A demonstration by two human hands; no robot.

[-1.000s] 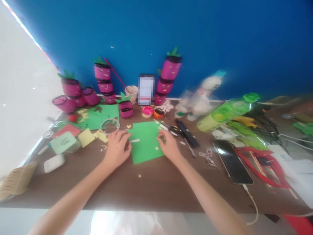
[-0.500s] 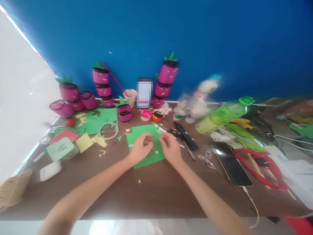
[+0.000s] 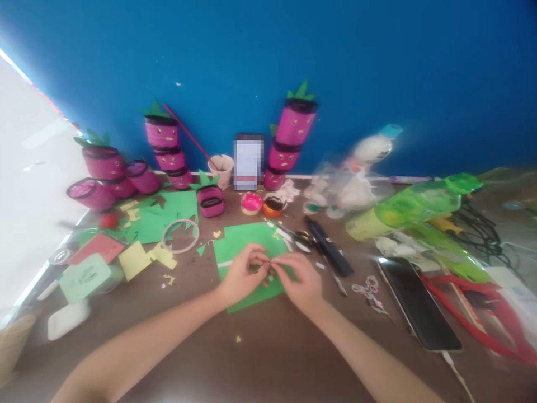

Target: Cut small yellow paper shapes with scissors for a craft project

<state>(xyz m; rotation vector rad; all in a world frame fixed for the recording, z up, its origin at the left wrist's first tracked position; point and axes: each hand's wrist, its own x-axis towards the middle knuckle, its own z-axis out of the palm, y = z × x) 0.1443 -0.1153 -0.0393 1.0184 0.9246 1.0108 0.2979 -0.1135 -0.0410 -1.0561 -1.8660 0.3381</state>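
Observation:
Over a green paper sheet [image 3: 239, 238] on the brown table, my left hand [image 3: 247, 268] and my right hand [image 3: 300, 280] meet at their fingertips. Both are closed in a pinch. A tiny dark thing seems to sit between the fingertips, too small to name. Just behind the hands lie scissors [image 3: 300, 244], and to the right of them a black stick-like tool [image 3: 329, 246]. A small purple cup [image 3: 211, 201] with green paper leaves stands behind the sheet, beside a pot of pink paint [image 3: 251, 202] and a pot of dark paint [image 3: 273, 205].
Purple stacked cups [image 3: 293, 126] with faces and leaves stand along the blue wall. A roll of tape [image 3: 181, 235] and yellow paper scraps [image 3: 136, 260] lie left. On the right are a green bottle [image 3: 411, 204], a black phone [image 3: 419, 302] on a cable and a red-handled tool [image 3: 499, 319].
My hands have come together; the gap between their fingertips is gone. The camera view has moved a little nearer the table.

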